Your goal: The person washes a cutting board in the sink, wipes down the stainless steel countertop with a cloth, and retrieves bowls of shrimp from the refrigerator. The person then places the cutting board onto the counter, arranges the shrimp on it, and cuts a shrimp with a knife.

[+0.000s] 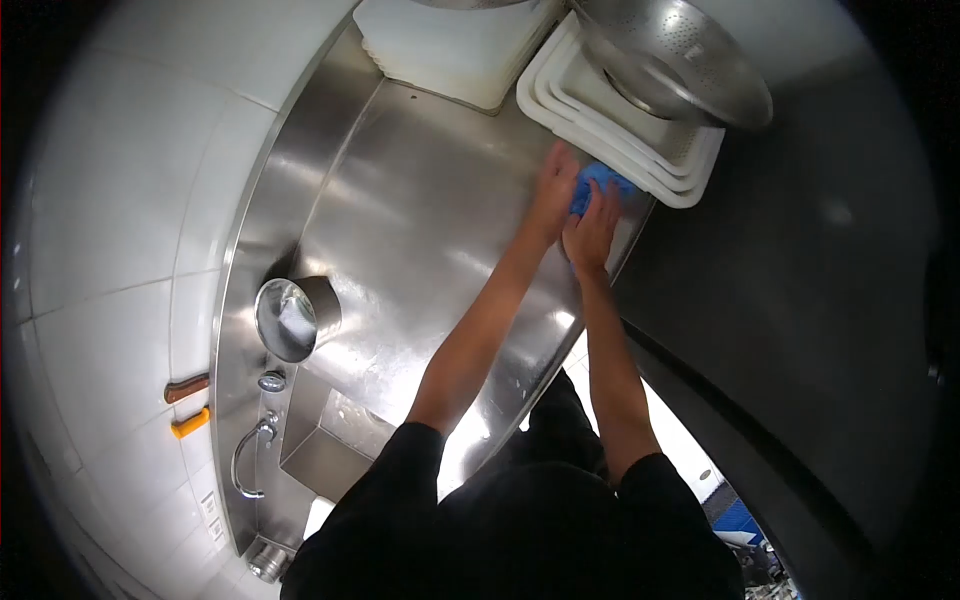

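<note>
A blue cloth (610, 178) lies bunched on the steel counter (420, 200), close to the stacked white trays. My right hand (594, 228) rests on the cloth with its fingers spread over it. Just left of the cloth is my left hand (558, 190), touching its edge; its fingers are blurred, and whether they grip the cloth cannot be made out.
White trays (575, 125) and a steel colander (690, 60) stand at the back right, white containers (450, 50) at the back. A steel pot (287, 320), a faucet (243, 465) and a sink (325, 465) are at left. Two knife handles (190, 422) show on the wall.
</note>
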The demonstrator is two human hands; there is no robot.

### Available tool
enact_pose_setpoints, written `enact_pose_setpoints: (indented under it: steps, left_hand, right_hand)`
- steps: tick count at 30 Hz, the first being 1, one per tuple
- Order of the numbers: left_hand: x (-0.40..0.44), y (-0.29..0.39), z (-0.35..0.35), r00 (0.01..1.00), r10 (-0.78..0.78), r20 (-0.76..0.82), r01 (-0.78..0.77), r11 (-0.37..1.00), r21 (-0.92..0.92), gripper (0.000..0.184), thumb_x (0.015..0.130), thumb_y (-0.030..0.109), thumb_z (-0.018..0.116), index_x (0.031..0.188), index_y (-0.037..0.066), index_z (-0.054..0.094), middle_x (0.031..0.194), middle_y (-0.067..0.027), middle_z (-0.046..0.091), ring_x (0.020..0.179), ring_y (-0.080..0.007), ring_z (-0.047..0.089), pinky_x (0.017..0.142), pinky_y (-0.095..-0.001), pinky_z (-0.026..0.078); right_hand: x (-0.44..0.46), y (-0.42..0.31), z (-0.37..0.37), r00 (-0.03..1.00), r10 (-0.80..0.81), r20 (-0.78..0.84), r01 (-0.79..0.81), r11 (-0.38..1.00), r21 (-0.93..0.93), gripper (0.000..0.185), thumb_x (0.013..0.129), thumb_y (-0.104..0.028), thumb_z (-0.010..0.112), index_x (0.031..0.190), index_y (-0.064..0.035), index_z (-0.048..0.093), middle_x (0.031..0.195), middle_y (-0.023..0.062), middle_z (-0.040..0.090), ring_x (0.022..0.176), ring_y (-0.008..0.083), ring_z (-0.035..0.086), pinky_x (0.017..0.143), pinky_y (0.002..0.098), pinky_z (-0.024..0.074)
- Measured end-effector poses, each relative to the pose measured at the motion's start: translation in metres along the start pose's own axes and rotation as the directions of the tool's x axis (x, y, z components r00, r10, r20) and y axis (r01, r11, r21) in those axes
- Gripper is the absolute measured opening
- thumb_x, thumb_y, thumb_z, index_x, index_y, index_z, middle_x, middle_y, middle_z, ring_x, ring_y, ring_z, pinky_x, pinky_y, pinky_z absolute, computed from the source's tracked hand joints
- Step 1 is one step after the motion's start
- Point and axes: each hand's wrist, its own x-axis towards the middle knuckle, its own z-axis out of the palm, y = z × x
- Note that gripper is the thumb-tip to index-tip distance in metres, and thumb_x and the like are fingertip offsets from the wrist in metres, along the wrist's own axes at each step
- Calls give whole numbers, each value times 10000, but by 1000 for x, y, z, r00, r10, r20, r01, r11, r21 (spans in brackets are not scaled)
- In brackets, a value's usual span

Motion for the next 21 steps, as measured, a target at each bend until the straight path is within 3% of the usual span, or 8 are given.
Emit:
enact_pose_setpoints:
  steps: [1,3,6,9,12,15,17,21]
  left_hand:
    - [-4,0,-18,991,131,3,-124,936,329,668,940,250,568,1512,77,271,1416,-165,437,1304,-298,434,1110,-402,331]
    - [-8,-3,-60,927,352,131,-299,478,826,769,919,268,631,1540,67,225,1446,-194,415,1314,-311,426,1120,-392,317]
    - [-23,-1,-98,937,256,238,-349,668,657,816,822,188,735,1512,65,317,1280,-237,523,1164,-350,540,1022,-412,418]
    - [-38,6,-121,887,-83,454,-421,256,870,690,761,111,744,1396,68,479,1146,-210,566,1072,-383,562,952,-427,457]
    - [-32,-5,-130,854,-91,513,-466,306,830,486,767,63,696,1238,60,576,1044,-180,567,1006,-387,564,897,-454,473]
    - [2,5,-107,857,275,436,-512,361,779,408,772,29,651,1173,57,583,1008,-161,552,947,-381,560,868,-474,471]
    - [14,35,-70,788,466,403,-543,216,812,379,791,7,608,1167,49,590,1014,-159,538,971,-381,556,887,-502,450]
    - [15,44,-35,753,576,317,-404,26,914,471,795,6,608,1257,3,514,1249,-219,477,1180,-404,475,989,-497,411]
  right_hand:
    - [4,-5,-8,996,-24,87,9,985,171,607,819,23,557,1392,-55,372,1496,276,319,1405,450,299,1165,536,257]
    - [8,-20,-24,990,-96,105,42,903,427,598,819,73,516,1381,-80,379,1477,242,367,1379,418,365,1142,494,327]
    - [-4,-51,-50,993,-109,46,74,876,476,574,812,121,480,1340,-96,423,1408,201,448,1306,382,470,1086,451,411]
    - [-14,-44,-80,971,-14,237,-21,989,147,483,801,139,483,1235,-70,527,1291,186,516,1194,367,553,1011,455,459]
    - [-20,-8,-81,967,6,256,-16,999,38,411,777,164,484,1106,-43,616,1184,178,546,1085,361,591,924,453,485]
    - [-12,-17,-92,999,-25,-47,24,1000,-13,422,739,195,476,1028,-47,666,1122,171,563,1047,361,581,870,423,488]
    - [-5,-34,-100,965,-124,-233,102,989,-104,430,749,190,492,1055,-57,664,1125,165,556,1057,364,569,891,424,478]
    - [10,-29,-91,992,-115,50,121,981,-154,382,844,3,621,1217,-76,591,1273,182,489,1224,371,487,1010,475,425]
